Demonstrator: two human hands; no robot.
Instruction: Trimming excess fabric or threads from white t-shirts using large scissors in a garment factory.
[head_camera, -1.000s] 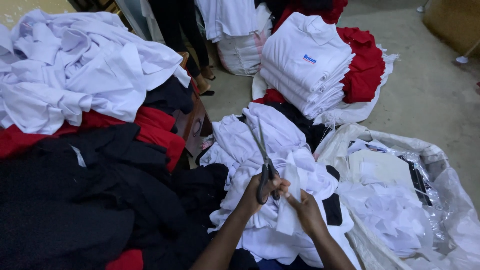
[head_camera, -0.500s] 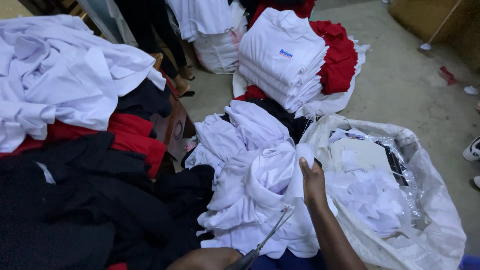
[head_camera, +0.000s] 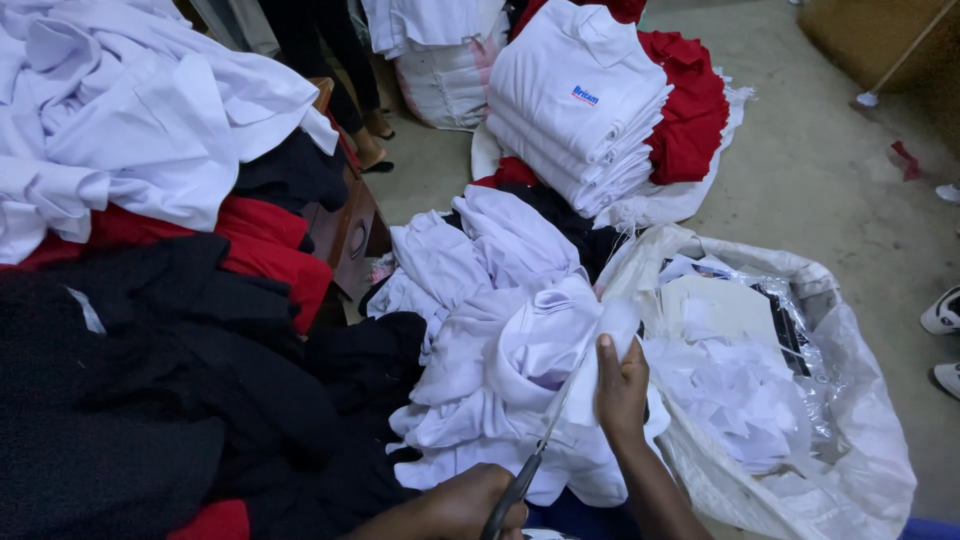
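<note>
at the bottom edge, the left hand (head_camera: 455, 507) is clenched round the scissors (head_camera: 530, 462), blades angled up toward a white shirt (head_camera: 545, 345) atop the heap; the right hand (head_camera: 622, 392) pinches its fabric taut, beside the clear scrap bag (head_camera: 850, 440)

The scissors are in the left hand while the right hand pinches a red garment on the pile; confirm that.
Wrong in one respect: the garment pinched by the right hand is white, not red, as the head view shows. The scissors are indeed in the left hand.
</note>
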